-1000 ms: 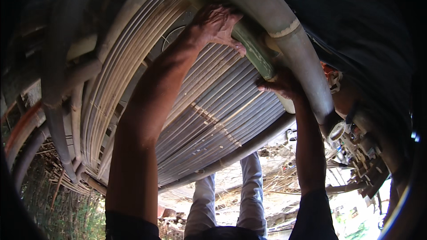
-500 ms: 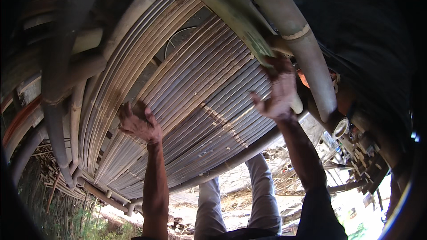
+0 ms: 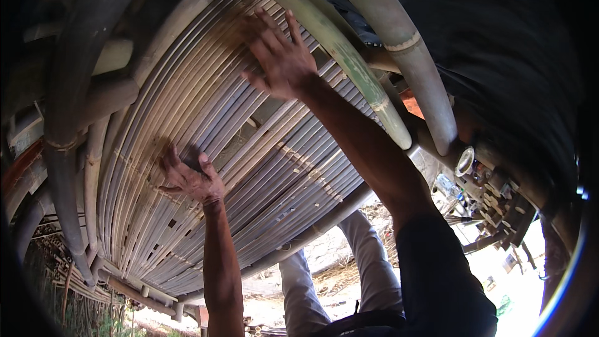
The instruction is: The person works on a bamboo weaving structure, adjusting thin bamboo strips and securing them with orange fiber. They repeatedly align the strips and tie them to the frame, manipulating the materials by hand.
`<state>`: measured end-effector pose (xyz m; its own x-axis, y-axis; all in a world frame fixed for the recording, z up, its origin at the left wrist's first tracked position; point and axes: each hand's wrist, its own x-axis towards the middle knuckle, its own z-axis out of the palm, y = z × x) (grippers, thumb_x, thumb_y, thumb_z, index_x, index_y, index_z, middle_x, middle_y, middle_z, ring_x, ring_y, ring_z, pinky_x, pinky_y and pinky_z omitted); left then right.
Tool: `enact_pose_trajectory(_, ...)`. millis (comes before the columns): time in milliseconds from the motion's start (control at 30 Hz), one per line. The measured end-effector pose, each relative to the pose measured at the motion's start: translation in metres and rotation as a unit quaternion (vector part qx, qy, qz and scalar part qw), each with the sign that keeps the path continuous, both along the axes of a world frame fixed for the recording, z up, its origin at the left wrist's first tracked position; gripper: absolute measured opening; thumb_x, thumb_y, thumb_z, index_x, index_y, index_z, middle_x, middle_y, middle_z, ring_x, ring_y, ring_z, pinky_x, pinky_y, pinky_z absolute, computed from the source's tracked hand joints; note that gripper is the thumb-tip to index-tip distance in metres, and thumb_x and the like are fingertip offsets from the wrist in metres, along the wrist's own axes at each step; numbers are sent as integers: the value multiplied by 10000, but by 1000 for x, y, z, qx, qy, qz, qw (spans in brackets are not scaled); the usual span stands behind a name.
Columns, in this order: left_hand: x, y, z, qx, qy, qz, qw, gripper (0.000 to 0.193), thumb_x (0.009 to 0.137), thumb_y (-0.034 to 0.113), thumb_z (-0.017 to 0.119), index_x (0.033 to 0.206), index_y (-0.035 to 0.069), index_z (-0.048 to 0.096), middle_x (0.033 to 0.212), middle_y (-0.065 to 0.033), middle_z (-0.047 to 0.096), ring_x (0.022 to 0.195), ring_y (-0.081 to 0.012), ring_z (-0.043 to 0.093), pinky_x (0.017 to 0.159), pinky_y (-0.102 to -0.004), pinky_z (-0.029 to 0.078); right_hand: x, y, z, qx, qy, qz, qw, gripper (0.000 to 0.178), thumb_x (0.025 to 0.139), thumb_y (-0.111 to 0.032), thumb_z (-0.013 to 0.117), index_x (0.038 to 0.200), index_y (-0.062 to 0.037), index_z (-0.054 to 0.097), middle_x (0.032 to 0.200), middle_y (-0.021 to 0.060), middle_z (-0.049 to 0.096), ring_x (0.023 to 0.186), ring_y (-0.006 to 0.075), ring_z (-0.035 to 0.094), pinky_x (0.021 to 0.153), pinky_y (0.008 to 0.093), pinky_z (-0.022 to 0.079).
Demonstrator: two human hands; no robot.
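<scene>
A seat of long, thin bamboo slats lies in a bamboo frame in front of me. My left hand rests on the slats at the left with its fingers apart, holding nothing. Farther off, near the back corner, my right hand reaches across the slats with its fingers spread; its fingertips are slightly blurred. A narrow gap between slats shows below my right hand. Beside that hand runs a greenish bamboo rail.
Thick bamboo poles border the seat at the right, and dark poles stand at the left. A round bamboo bar forms the near edge, in front of my legs. Cut bamboo pieces are stacked at the right.
My right hand has moved from the right end of the slats toward the far left. Several slats have shifted away from me, narrowing the far gap and opening one nearer. My left hand has barely moved.
</scene>
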<state>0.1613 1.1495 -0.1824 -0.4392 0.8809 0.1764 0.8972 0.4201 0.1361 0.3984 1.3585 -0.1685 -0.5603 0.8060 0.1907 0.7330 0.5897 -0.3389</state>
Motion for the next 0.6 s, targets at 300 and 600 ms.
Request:
enact_pose_trajectory(300,25,-47,57,69,-101,-48,991,671,958,604,389,1341,61,484,1337,-135,478,1303,-320,405,1065,-597,234,21,-42,-5,-42,-83,-33,995,745,944,-614,372,1525,-174,217,1606,79,135,1492,252,74,1176,601,12)
enact_pose_trajectory(600,76,-69,72,-86,-133,-185,970,377,955,386,541,1151,68,590,1097,-127,596,1009,-309,567,854,-475,433,39,-117,25,-59,-20,-60,996,658,944,-539,447,1452,-133,347,1518,103,307,1476,286,156,1155,654,26)
